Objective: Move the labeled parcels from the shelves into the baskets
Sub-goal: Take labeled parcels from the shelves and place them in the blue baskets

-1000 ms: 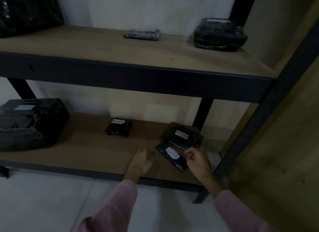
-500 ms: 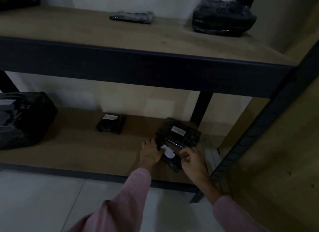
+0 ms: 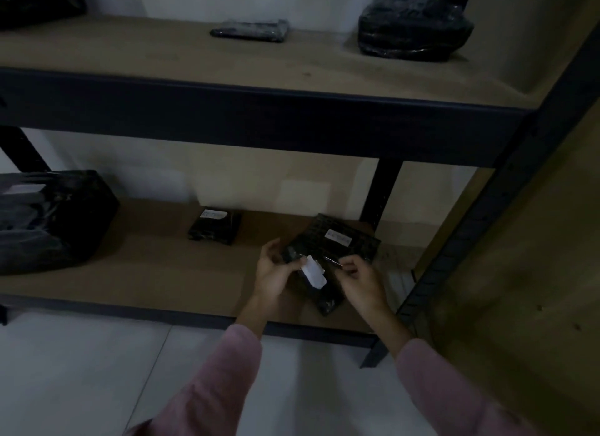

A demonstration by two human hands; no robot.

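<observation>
Your left hand (image 3: pixel 276 273) and right hand (image 3: pixel 360 283) each have a grip closed on the parcel's (image 3: pixel 326 301) edges, evidently to lift it off the shelf (image 3: pixel 162 267).

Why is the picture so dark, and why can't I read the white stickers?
Head view: dim light, so the black wrapping of the held parcel melts into shadow; head view: its white label, between the left hand and right hand, is brightest but too soft to read; head view: the wide lens bows the upper shelf beam.
</observation>
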